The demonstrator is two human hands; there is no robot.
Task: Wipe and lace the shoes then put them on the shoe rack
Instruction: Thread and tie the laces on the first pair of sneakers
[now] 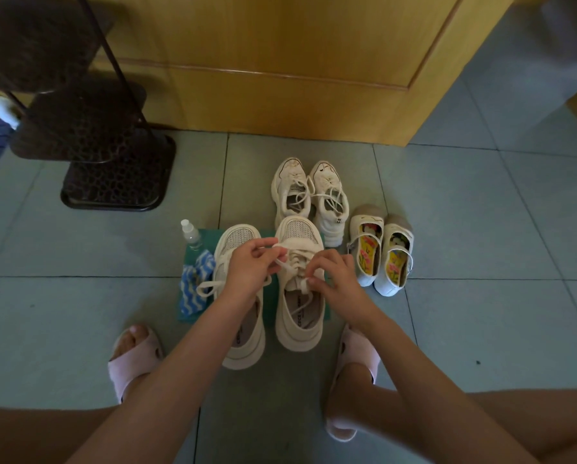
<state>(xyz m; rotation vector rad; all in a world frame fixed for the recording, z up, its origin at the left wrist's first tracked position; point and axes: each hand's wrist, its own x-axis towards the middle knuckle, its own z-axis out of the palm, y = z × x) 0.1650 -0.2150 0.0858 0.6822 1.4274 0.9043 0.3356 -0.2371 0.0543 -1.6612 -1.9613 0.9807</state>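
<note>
Two cream mesh sneakers stand side by side on a green mat (pixel 270 303) in front of me. My left hand (pixel 250 267) pinches a white lace (pixel 285 264) of the right sneaker (pixel 300 316), reaching over the left sneaker (pixel 243 333). My right hand (pixel 334 276) pinches the lace at the top eyelets near that shoe's tongue. A loose lace end trails off the left sneaker toward the cloth. A blue-and-white wavy cloth (pixel 195 289) lies on the mat's left edge, next to a small clear spray bottle (pixel 190 234).
A second pair of white sneakers (pixel 308 195) with loose laces sits behind the mat. Small white strap shoes (pixel 384 252) with colourful insoles stand to the right. The dark metal shoe rack (pixel 113 162) rises at the left, a wooden door (pixel 280 61) behind. My feet are in pink slippers.
</note>
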